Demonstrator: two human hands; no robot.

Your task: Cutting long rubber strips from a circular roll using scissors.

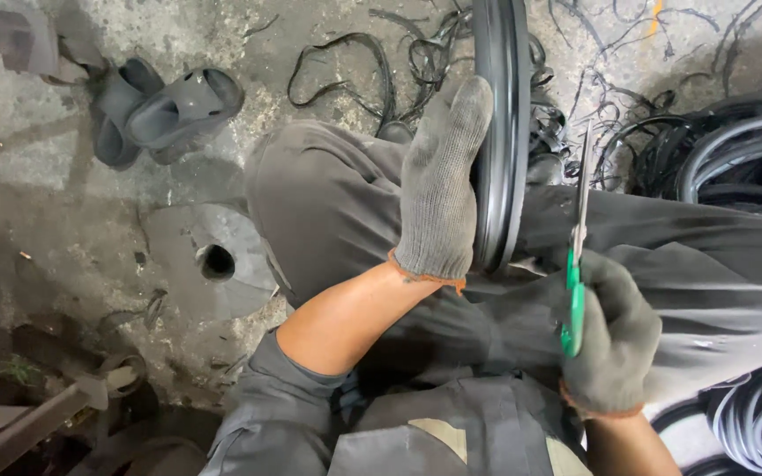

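Grey-gloved right hand (612,344): closed around green-handled scissors (575,264), blades up, just beside black rubber ring (497,132). Grey-gloved left hand (441,181): fingers straight, flat against ring's side, gripping nothing. Ring: upright on edge, between knees in grey trousers (328,203). Risk, as judged: blade tips near left hand and thigh; slip on tough rubber likely to nick glove or cloth. Floor (63,203): rough, stained concrete, strewn with black rubber trimmings (354,70). Grey sandals (165,110) upper left; round disc with hole (209,260) beside knee; stacked rubber rings (743,150) at right.
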